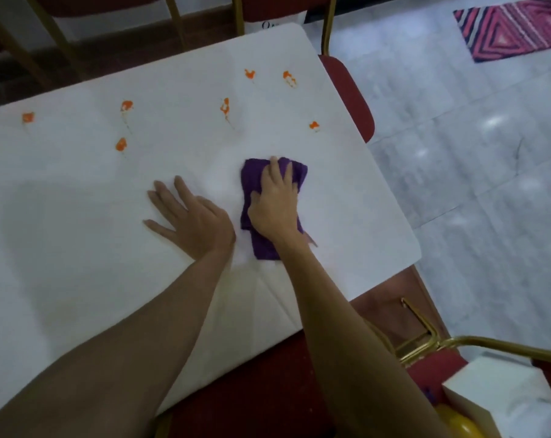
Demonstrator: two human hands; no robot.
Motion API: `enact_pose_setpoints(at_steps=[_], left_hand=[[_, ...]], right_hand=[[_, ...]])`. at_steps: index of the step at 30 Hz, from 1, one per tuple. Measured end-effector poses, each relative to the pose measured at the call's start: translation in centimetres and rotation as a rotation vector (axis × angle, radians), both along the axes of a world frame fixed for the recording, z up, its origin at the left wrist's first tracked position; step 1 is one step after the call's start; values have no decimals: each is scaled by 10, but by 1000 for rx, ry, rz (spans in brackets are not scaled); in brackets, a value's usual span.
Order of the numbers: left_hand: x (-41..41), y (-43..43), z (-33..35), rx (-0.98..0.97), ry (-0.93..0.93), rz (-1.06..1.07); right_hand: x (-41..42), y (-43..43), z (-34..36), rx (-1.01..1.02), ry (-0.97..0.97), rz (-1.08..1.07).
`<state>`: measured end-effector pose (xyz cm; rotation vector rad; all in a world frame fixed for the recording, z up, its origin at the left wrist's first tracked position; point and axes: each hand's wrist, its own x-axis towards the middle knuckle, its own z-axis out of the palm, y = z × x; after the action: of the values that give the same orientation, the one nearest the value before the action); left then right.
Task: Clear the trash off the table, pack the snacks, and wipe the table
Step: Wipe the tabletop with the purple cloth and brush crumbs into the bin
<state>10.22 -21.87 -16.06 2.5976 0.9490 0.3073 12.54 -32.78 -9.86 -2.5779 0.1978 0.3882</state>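
1. Right hand: pressed palm-down on a folded purple cloth, fingers spread over its far half and not curled around it. The cloth lies flat on the table; its near end shows behind the wrist.
2. Left hand: released, holding nothing. It rests flat on the table just to the left of the right hand, fingers splayed and pointing away from the body.
3. Table surface: white covering printed with small orange flower marks, all lying beyond the fingertips of both hands. No loose items are visible on the covering near either hand.
4. Right of the right hand, past the table edge: a red chair seat and pale tiled floor.
5. Behind the right forearm: a gold chair frame, a white box and a yellow object, partly cut off and not identifiable.
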Motion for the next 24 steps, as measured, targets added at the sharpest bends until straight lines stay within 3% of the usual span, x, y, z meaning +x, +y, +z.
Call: enact_pose_setpoints(at_steps=[5,9,12,16,19,22,24], left_hand=[[4,-5,-2,79,31,30],[6,-8,2,91,54,28],[8,-8,1,105,38,29],[9,-7,-1,145,52,22],[7,-8,0,159,64,15],[8,-8,2,156,90,10],[7,-9,3,159,101,11]], right_hand=[[-35,-18,-7,53,-52,167],[-9,-73,-20,4,-224,-33],[48,-94,-27,-62,-184,-241],[132,-83,-26,-114,-126,-316],[143,-51,-28,-97,-161,-116],[93,-28,-33,-46,-268,146],[55,-36,-40,-41,-309,196]])
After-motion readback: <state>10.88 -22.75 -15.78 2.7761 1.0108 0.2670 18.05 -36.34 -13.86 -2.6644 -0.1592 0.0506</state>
